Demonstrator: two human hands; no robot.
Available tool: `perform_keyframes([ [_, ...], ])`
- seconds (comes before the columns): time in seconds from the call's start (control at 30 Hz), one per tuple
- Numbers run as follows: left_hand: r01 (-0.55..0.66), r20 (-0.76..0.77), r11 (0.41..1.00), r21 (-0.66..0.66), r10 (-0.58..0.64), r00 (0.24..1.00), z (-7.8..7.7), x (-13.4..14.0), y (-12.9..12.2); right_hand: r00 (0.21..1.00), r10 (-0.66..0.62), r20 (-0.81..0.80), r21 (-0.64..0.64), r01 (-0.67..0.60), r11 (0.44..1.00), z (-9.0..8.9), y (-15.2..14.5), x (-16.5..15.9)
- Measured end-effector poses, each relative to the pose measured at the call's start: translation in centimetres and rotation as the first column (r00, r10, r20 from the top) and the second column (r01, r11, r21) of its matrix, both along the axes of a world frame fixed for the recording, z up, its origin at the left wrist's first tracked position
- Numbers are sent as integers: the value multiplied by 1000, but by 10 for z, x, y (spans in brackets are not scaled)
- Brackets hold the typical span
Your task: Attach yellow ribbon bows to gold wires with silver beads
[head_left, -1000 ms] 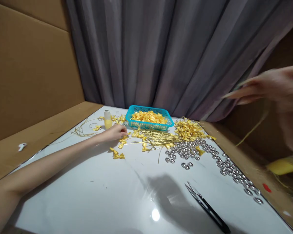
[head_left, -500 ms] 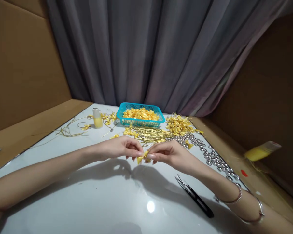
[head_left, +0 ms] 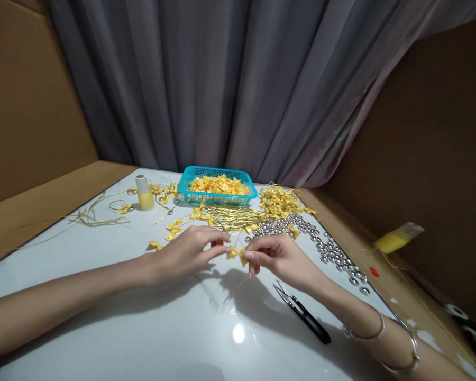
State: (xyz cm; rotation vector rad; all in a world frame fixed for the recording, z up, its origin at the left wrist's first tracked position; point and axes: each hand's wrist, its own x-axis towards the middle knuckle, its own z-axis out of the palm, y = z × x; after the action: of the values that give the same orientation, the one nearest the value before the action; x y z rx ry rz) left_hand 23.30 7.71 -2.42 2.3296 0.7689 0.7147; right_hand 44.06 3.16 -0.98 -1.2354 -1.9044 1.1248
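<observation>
A small yellow ribbon bow (head_left: pixel 234 253) is between my two hands, raised over the white table. My right hand (head_left: pixel 280 256) pinches its right side between thumb and fingers. At the bow's left side, the thumb and fingertips of my left hand (head_left: pixel 196 248) close in on its edge; the exact contact there is partly hidden. A thin cord runs above the bow, and a faint strand hangs below my right fingers. Black-handled thread snips (head_left: pixel 303 315) lie on the table below my right hand.
Behind my hands stand a blue basket (head_left: pixel 184 194) of yellow bows and a bundle of gold cords (head_left: pixel 234 217). To the right lie a bow pile (head_left: pixel 281 201) and silver beads (head_left: pixel 333 251). A white-and-yellow bottle (head_left: pixel 145 193) stands at left, near loose cords (head_left: pixel 91 216).
The view has shifted slightly, so the table's things appear further left. My left fingers have loosened and moved towards the bow's left edge; my right hand keeps its pinch. More of the bow shows.
</observation>
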Motion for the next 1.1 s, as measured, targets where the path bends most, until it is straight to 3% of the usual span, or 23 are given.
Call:
perform_keyframes([
  [0.03, -44, 17, 999, -10, 44, 999, -1, 0, -2, 998, -25, 55, 115, 18, 993, -2, -2, 0],
  [0.1, -50, 27, 987, -156, 55, 998, -2, 0, -7, 989, -42, 139, 303, -2, 953, -6, -6, -2],
  [0.17, 15, 35, 941, -339, -4, 999, -2, 2, -11, 986, -3, 166, 373, -60, 926, -10, -10, -4],
  [0.27, 116, 114, 833, -541, -64, 991, -2, 5, -15, 987, 80, 138, 331, -122, 936, -12, -13, -7],
  [0.37, 211, 264, 668, -713, -22, 964, -6, 9, -16, 991, 110, 71, 207, -123, 971, -12, -11, -7],
  [0.43, 275, 341, 568, -776, 11, 940, -9, 11, -16, 994, 107, 12, 110, -108, 988, -11, -10, -6],
  [0.5, 300, 358, 514, -804, 15, 934, -11, 11, -16, 993, 103, -56, 31, -101, 994, -12, -8, -5],
  [0.7, 237, 314, 514, -824, 67, 947, -19, 12, -15, 973, 101, -209, -101, -124, 987, -18, -7, -7],
  [0.83, 211, 316, 513, -832, 126, 941, -25, 13, -13, 990, 15, -139, -9, -17, 1000, -21, -3, -4],
  [0.93, 143, 284, 545, -826, 183, 941, -28, 14, -12, 993, -81, -90, 56, 86, 995, -23, 2, 1],
  [1.1, 57, 223, 631, -773, 186, 957, -29, 15, -11, 983, -69, -169, -119, 49, 992, -28, 9, 2],
])
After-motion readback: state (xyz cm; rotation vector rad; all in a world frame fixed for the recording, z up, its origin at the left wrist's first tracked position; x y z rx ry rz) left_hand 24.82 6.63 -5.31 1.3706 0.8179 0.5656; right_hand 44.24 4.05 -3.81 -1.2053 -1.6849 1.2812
